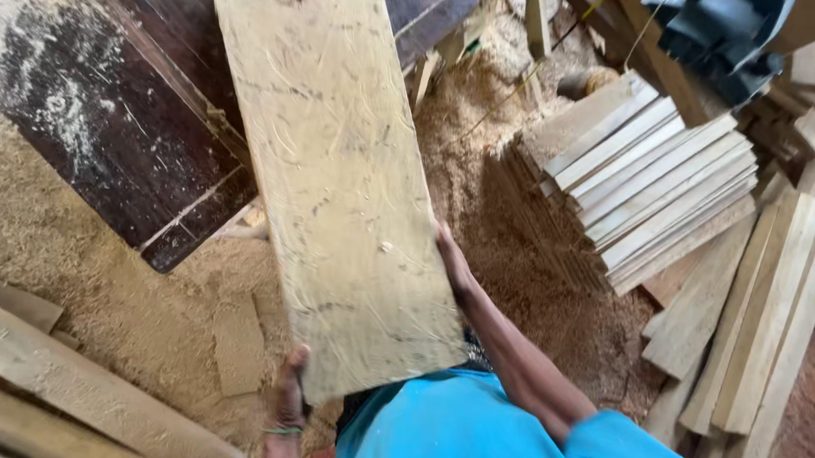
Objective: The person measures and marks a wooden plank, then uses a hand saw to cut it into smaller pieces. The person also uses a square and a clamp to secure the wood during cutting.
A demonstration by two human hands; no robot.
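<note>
Two hands (290,389) (451,259) flank rough plank (339,186)

no packages, no labels, no signs, no screens in view

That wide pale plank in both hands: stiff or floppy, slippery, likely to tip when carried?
The plank looks thick and straight, so probably stiff. Its face is rough-sawn, so likely grippy, not slippery. The left hand and right hand hold only its near end, so the long far end may pull down.
</note>
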